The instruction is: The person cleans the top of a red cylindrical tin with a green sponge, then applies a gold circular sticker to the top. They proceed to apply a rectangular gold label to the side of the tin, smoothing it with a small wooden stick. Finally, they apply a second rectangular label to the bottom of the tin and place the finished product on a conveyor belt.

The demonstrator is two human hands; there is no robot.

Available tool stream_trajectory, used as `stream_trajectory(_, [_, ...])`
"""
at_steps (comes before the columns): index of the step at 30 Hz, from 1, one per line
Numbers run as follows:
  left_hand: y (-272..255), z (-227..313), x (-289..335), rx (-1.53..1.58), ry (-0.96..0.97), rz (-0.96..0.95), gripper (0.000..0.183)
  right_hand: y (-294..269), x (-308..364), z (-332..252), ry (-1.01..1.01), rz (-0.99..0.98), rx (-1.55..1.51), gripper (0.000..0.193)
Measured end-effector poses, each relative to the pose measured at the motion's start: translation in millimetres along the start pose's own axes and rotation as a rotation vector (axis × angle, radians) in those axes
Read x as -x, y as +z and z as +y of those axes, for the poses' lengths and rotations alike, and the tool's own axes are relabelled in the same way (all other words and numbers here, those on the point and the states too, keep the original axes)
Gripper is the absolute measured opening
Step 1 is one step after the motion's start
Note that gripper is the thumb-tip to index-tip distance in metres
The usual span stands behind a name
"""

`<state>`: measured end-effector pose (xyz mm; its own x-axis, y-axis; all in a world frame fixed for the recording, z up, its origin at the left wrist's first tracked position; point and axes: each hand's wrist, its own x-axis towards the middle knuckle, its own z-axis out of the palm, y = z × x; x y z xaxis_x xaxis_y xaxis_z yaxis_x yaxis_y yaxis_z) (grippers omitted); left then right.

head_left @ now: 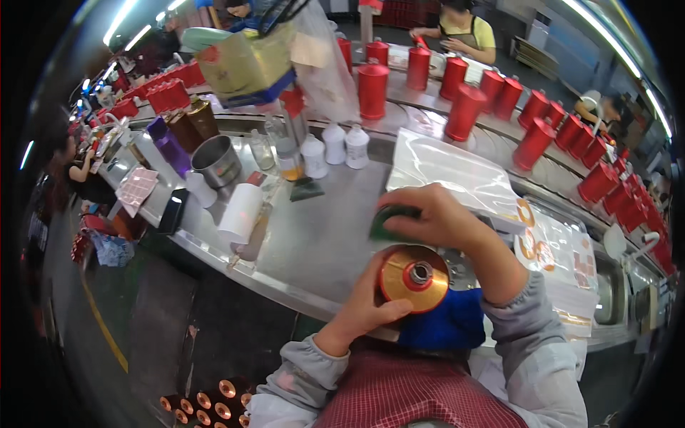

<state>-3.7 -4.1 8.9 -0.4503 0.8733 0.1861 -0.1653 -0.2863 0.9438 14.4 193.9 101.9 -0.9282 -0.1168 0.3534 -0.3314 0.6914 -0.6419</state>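
Gold bottle (414, 278), tilted with its red-ringed neck facing up, is gripped by left hand (364, 303) at the near surface (314, 242) edge; green pad (389, 221) is pinched in right hand (435, 217), seemingly for wiping.

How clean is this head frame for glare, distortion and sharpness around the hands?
Head view: strong fisheye bend, the metal counter curving, black corners. Ceiling strip lights streak the rim; sheen on the plastic sheets. Left hand and gold-topped bottle are fairly sharp; right hand slightly soft; the rim is blurred.

Bright overhead strips, fisheye-warped edges.
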Motion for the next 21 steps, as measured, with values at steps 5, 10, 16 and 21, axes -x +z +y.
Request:
stream_trajectory(5, [3, -6, -6, 0.03, 0.061, -0.01, 0.091, -2, 35, -10, 0.277, 0.146, -0.245, 0.031])
stream_trajectory(10, [2, -12, -1, -0.056, 0.108, -0.015, 0.09, 9, 68, 0, 0.351, 0.327, -0.449, 0.026])
stream_trajectory(16, [3, -12, -3, -0.038, 0.155, -0.027, 0.088, 17, 85, 0, 0.397, 0.421, -0.613, 0.029])
stream_trajectory(21, [0, -13, 0, -0.137, 0.176, -0.002, 0.091, 14, 100, -1, 0.358, 0.674, -0.141, 0.025])
